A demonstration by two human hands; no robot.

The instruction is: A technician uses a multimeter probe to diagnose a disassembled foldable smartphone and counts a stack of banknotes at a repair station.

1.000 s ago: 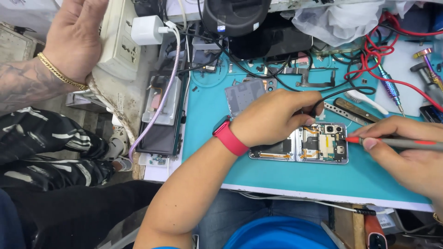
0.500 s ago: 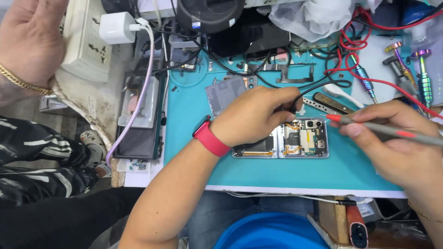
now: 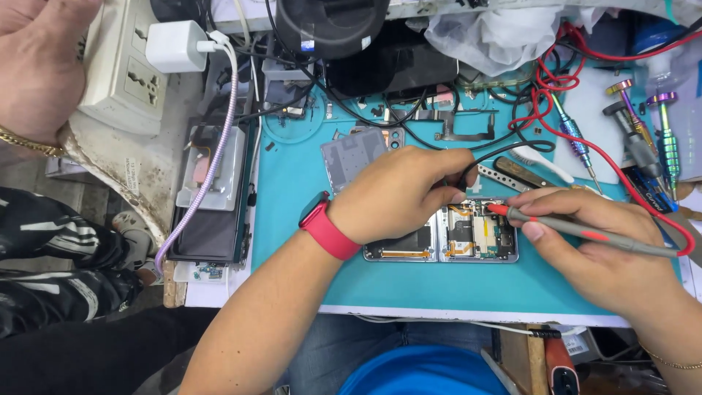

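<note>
Head view: opened phone (image 3: 468, 238) between both hands' fingers (image 3: 530, 230)

The left forearm is reaching in from below, its left hand (image 3: 398, 194) lying palm down with fingers curled tight in a pinch. The right hand (image 3: 592, 245) is coming from the right, fingers pinching pen-style.

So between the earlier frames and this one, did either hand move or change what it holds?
Barely. The right hand kept its grip on the red-tipped probe and brought the tip onto the opened phone, near its upper edge. The left hand stayed over the phone, pinching the black probe. Nothing was picked up or let go. Another person's hand remains on the power strip. The camera shifted slightly.
</note>
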